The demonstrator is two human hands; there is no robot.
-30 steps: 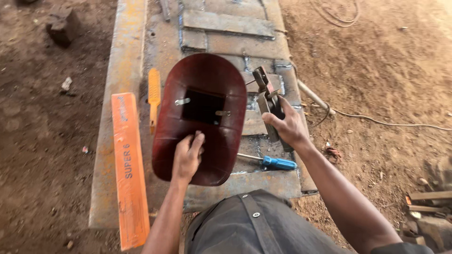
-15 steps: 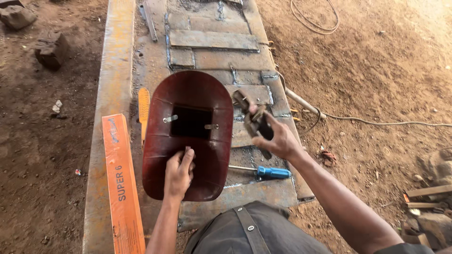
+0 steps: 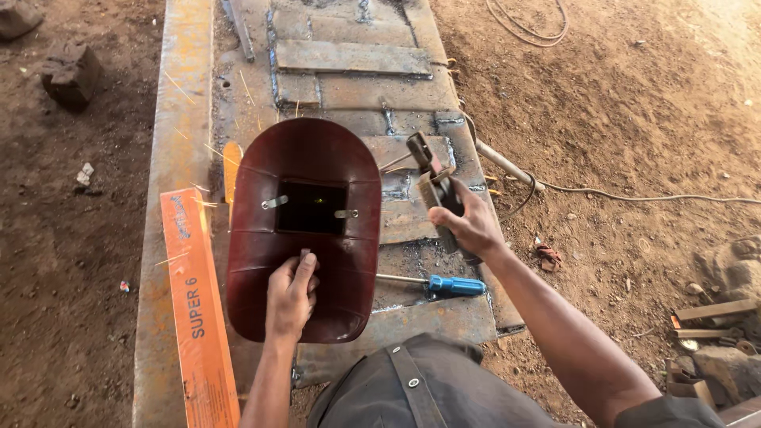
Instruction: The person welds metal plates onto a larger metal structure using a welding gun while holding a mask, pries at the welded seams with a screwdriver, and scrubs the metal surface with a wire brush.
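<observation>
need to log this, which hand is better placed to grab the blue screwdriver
Likely the right hand: it sits just above the blue screwdriver, though it grips the electrode holder. The left hand holds the shield.

shield [image 3: 305,230] blocks centre | screwdriver [image 3: 444,285] beside | orange box [image 3: 194,309] left edge

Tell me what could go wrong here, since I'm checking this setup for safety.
The left hand holds the dark red welding shield low over the steel plates, not at the face, so an arc could catch unshielded eyes. The right hand is bare on the electrode holder, risking burns. The blue screwdriver beside the work may get spattered.
</observation>
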